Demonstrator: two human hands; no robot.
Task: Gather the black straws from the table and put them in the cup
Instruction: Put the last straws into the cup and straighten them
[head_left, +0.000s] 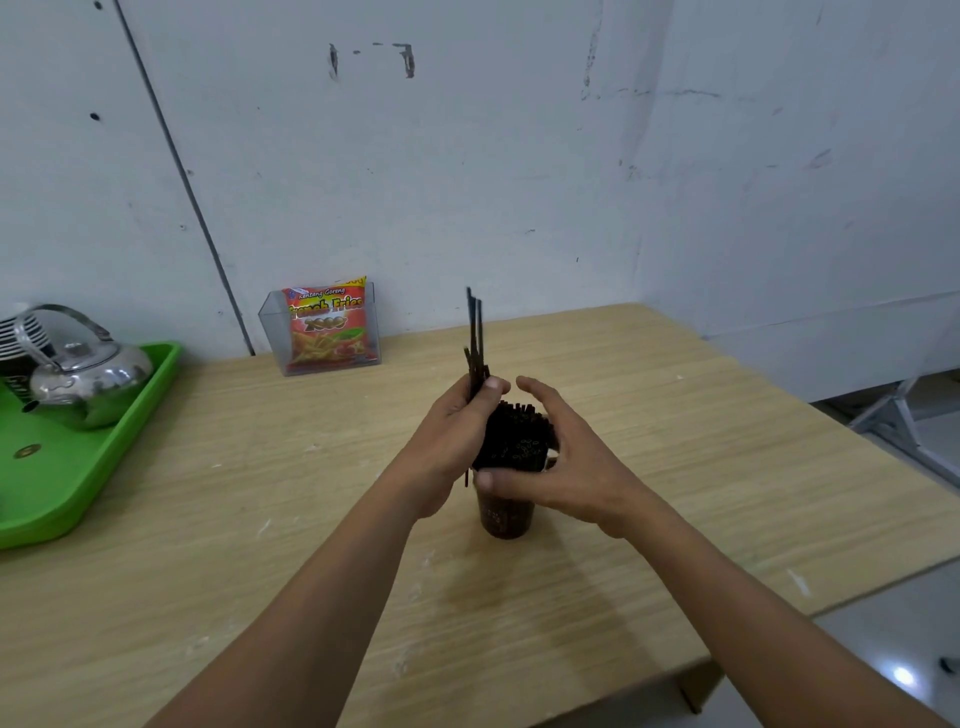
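- Left hand (457, 431): closed round a small sheaf of black straws (475, 332), pinching them low down. They stand nearly upright just beside the cup, ends uneven. I judge this grip keeps them parallel for dropping in together.
- Right hand (566, 467): curved round the cup (506, 514), thumb laid across its near rim, fingers arched over the far side. The topmost finger seems to stand just clear. I read this as steadying the cup and herding its contents aside.
- Straw bundle (519, 436): already in the cup, packed dense and fanning toward the right. Little room is left at the left edge, where the sheaf waits.
- Table (311, 545): pale wood-grain, set in a corner; the cup stands upright near its middle. I see no stray straws lying on it, so I judge the task nearly done.
- Snack packet (327, 327): red and yellow, marked French Fries, propped in a clear holder (271, 332) against the wall.
- Green tray (104, 467): at the far left edge, carrying a metal kettle (85, 382), well apart from the work.
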